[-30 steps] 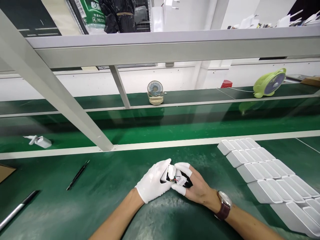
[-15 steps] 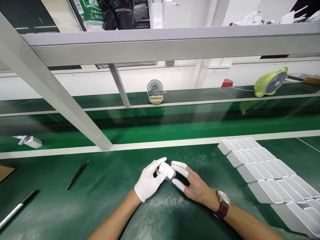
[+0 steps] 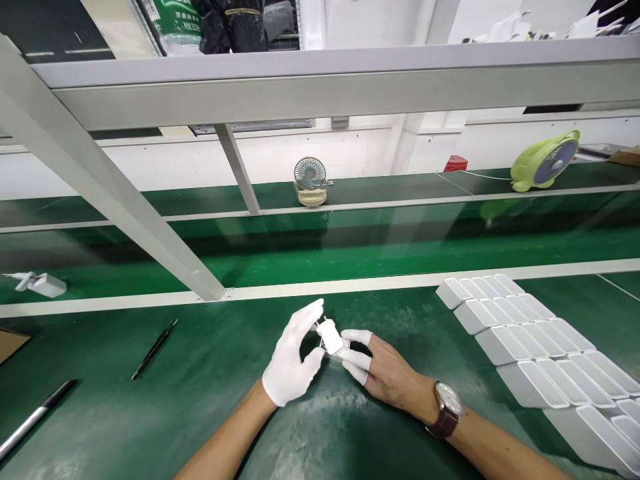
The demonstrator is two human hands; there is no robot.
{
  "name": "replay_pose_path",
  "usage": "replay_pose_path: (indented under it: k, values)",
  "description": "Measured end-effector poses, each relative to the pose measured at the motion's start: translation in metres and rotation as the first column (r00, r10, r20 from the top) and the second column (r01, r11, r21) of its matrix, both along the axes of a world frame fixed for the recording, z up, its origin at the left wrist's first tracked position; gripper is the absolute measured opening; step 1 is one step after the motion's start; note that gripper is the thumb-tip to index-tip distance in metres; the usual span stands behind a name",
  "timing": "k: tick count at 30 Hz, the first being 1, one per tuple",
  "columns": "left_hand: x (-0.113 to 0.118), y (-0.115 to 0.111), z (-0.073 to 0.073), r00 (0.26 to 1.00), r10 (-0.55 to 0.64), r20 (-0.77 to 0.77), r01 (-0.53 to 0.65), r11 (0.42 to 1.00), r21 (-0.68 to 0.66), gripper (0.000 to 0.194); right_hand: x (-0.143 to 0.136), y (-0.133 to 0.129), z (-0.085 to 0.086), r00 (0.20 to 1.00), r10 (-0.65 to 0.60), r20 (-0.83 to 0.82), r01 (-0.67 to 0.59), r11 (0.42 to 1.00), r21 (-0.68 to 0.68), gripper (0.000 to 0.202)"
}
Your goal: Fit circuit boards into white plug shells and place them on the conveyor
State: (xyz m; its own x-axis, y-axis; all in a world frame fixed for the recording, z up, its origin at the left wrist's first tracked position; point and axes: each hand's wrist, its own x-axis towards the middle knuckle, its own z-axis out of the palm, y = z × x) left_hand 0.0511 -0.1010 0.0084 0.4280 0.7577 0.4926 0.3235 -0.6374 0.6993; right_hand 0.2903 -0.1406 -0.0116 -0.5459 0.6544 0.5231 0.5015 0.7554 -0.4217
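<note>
Your right hand (image 3: 389,367) pinches the white box (image 3: 331,337), hiding one end. Your left hand (image 3: 291,364) is wide, some fingers hidden.

Fingers of the right hand (image 3: 393,370) hide the right end of the white device (image 3: 331,337); its small details are too tiny to read. Left of the device, a rod (image 3: 31,421) and cardboard (image 3: 13,344) are cut off; right of it, so are some trays (image 3: 543,383). Far above it, a green pack (image 3: 179,23) is cropped, clutter (image 3: 515,30) indistinct.
</note>
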Motion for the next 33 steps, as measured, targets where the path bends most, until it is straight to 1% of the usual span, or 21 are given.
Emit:
replay_pose_path:
  k: [2, 4, 5, 7, 10, 11, 12, 14, 16, 18, 20, 21, 23, 25, 28, 31, 33]
  values:
    - [0.000, -0.001, 0.004, 0.998, -0.031, -0.052, 0.037, 0.992, 0.122, 0.055, 0.000, 0.000, 0.000, 1.000, 0.009, -0.018, -0.009, 1.000, -0.001, 0.051]
    - [0.002, -0.001, 0.006, 0.996, -0.031, -0.081, 0.045, 0.983, 0.176, 0.051, -0.001, 0.000, -0.001, 0.999, 0.012, -0.030, -0.012, 1.000, -0.005, 0.051]
    - [0.003, -0.001, 0.006, 0.997, -0.009, -0.079, 0.024, 0.981, 0.190, 0.048, -0.002, 0.000, -0.003, 0.999, 0.012, -0.032, -0.013, 1.000, -0.009, 0.051]
    - [0.004, 0.000, 0.005, 0.996, 0.070, -0.053, -0.057, 0.974, 0.221, 0.040, -0.003, 0.000, -0.006, 1.000, 0.006, -0.028, -0.006, 1.000, -0.014, 0.050]
    - [0.004, 0.003, 0.003, 0.977, 0.212, -0.002, -0.204, 0.942, 0.268, 0.017, -0.005, 0.000, -0.012, 1.000, -0.017, -0.012, 0.017, 1.000, 0.008, 0.050]
    - [0.004, 0.004, 0.002, 0.970, 0.242, 0.009, -0.235, 0.930, 0.281, 0.010, -0.006, 0.000, -0.014, 1.000, -0.025, -0.005, 0.026, 1.000, 0.017, 0.049]
    - [0.004, 0.005, 0.002, 0.965, 0.263, 0.016, -0.256, 0.922, 0.292, 0.008, -0.007, 0.000, -0.015, 0.999, -0.032, 0.000, 0.032, 0.999, 0.026, 0.049]
    - [0.003, 0.005, 0.002, 0.958, 0.286, 0.021, -0.279, 0.911, 0.305, 0.016, -0.008, 0.001, -0.017, 0.999, -0.045, 0.004, 0.045, 0.998, 0.044, 0.048]
    - [0.003, 0.004, 0.003, 0.952, 0.304, 0.027, -0.297, 0.904, 0.308, 0.018, -0.009, 0.001, -0.017, 0.998, -0.062, 0.012, 0.061, 0.996, 0.060, 0.046]
    - [0.003, 0.002, 0.002, 0.948, 0.318, 0.031, -0.312, 0.902, 0.299, 0.013, -0.011, 0.001, -0.016, 0.997, -0.075, 0.034, 0.073, 0.995, 0.069, 0.046]
    - [0.002, 0.001, 0.001, 0.947, 0.320, 0.034, -0.316, 0.906, 0.282, 0.003, -0.013, 0.001, -0.017, 0.996, -0.075, 0.051, 0.071, 0.994, 0.079, 0.046]
    - [0.001, 0.001, 0.001, 0.949, 0.313, 0.031, -0.309, 0.911, 0.272, 0.004, -0.014, 0.001, -0.017, 0.996, -0.074, 0.051, 0.069, 0.994, 0.085, 0.045]
    - [-0.001, 0.000, 0.000, 0.957, 0.289, 0.016, -0.284, 0.925, 0.253, 0.017, -0.016, 0.001, -0.018, 0.996, -0.076, 0.038, 0.072, 0.993, 0.099, 0.045]
    - [-0.003, -0.001, -0.001, 0.966, 0.260, -0.004, -0.251, 0.937, 0.242, 0.025, -0.017, 0.001, -0.015, 0.997, -0.075, 0.021, 0.073, 0.991, 0.112, 0.045]
    - [-0.007, -0.002, -0.003, 0.968, 0.249, 0.010, -0.244, 0.937, 0.250, 0.034, -0.019, 0.001, -0.002, 0.998, -0.057, -0.013, 0.058, 0.988, 0.140, 0.048]
    - [-0.009, -0.002, -0.006, 0.960, 0.270, 0.069, -0.279, 0.923, 0.264, 0.039, -0.019, 0.002, 0.014, 0.996, -0.033, -0.079, 0.048, 0.978, 0.202, 0.051]
    - [-0.009, -0.002, -0.007, 0.955, 0.277, 0.108, -0.296, 0.919, 0.261, 0.040, -0.020, 0.003, 0.017, 0.991, -0.023, -0.133, 0.053, 0.973, 0.227, 0.050]
